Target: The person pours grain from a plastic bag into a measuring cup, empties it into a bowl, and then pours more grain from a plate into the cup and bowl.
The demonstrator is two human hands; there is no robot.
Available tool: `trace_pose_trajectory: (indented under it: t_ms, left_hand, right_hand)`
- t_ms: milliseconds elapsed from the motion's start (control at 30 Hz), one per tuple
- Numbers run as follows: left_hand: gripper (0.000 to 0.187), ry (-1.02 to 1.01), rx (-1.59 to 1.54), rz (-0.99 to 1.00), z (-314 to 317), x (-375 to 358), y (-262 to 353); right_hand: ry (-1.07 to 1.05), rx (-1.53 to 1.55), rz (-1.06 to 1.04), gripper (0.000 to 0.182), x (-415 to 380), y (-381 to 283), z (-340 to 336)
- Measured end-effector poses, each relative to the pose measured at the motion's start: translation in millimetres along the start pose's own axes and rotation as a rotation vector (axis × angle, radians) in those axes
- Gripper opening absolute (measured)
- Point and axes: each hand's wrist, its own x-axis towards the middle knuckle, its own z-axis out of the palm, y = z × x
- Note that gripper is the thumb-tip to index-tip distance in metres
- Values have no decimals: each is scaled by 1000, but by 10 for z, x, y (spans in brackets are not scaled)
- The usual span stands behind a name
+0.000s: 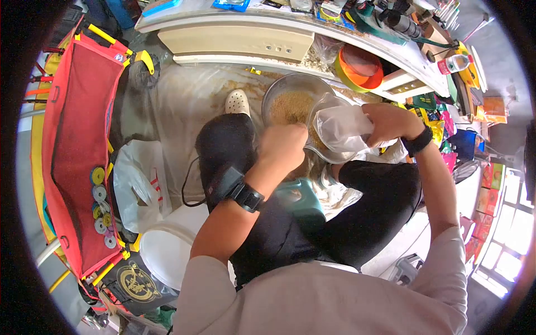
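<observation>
My left hand (283, 146), slightly blurred, is closed at the near edge of a large clear bowl (269, 95) with tan grainy material (291, 106) in it. What its fingers hold, if anything, is hidden. My right hand (385, 124) is closed on the side of a whitish translucent plastic bag (340, 124). The bag sits in or over a second, smaller clear container (326, 154), right of the bowl. Some tan material shows through that container's wall. A green plastic jug (301, 198) stands between my legs, below the containers.
Orange and green basins (360, 70) sit under the long white counter (234, 18). On the left are a red fabric cart (84, 151), a white plastic bag (137, 184) and a white bucket (167, 251). A bottle (453, 64) lies on the counter's right end.
</observation>
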Motion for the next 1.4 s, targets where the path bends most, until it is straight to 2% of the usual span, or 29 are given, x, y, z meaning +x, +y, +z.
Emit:
trace_pose_trajectory:
  t_ms: [67, 167, 200, 233, 300, 333, 400, 500, 633, 733, 800, 833, 900, 933, 1100, 1167, 1200, 1300, 1333, 1400]
  left_hand:
    - [13, 3, -14, 33, -16, -24, 3]
    - [13, -20, 0, 40, -1, -26, -9]
    - [13, -5, -2, 48, 0, -35, -20]
    - [13, 10, -3, 56, 1, -45, -31]
    - [13, 33, -11, 63, 6, -62, -43]
    - [13, 53, -17, 71, 7, -68, -47]
    - [12, 46, -15, 72, -1, -65, -45]
    - [11, 41, -9, 81, -26, -68, -24]
    - [12, 49, -21, 87, -31, -80, -21]
    - [12, 57, -11, 101, -28, -88, -18]
    - [12, 55, -13, 102, -31, -91, -20]
    - [12, 52, -16, 98, -32, -95, -27]
    - [13, 49, -12, 86, -30, -98, -30]
    - [13, 47, -10, 78, -28, -97, -28]
    - [15, -6, -25, 29, -53, -56, -12]
    - [15, -39, -4, 19, -68, -63, -19]
    - [15, -34, -6, 17, -51, -70, -20]
    - [15, 30, -6, 46, 26, -70, -47]
    - [15, 74, -27, 48, 28, -89, -49]
    - [15, 36, -30, 21, -61, -112, -12]
  right_hand:
    - [-124, -19, 14, 53, 29, -15, -117]
    - [-44, 37, -89, 62, 14, 35, -163]
    - [-135, 9, -3, 68, 0, -28, -238]
    - [-137, 6, -1, 68, -30, -116, -310]
    - [-306, 180, 339, 67, -97, -415, -454]
    - [-306, 178, 342, 67, -100, -352, -411]
    - [32, 58, -10, 63, -117, -171, -290]
    - [151, 122, -49, 57, -142, -173, -281]
    - [201, 66, -31, 54, -165, -120, -247]
    - [313, 159, -41, 53, -231, -50, -138]
    - [282, 373, -48, 49, -319, -168, -136]
    - [284, 374, -51, 49, -337, -175, -116]
    - [284, 633, 22, 46, -378, -137, -67]
    - [330, 704, -19, 45, -402, -22, 29]
    - [391, 789, 12, 41, -590, 44, 177]
    - [434, 1017, 20, 31, -649, 30, 214]
    - [556, 1002, 60, 30, -623, 134, 341]
    - [535, 1159, 95, 40, -598, 315, 529]
    - [516, 1006, 17, 44, -616, 311, 506]
    - [591, 1468, -58, 47, -659, 230, 557]
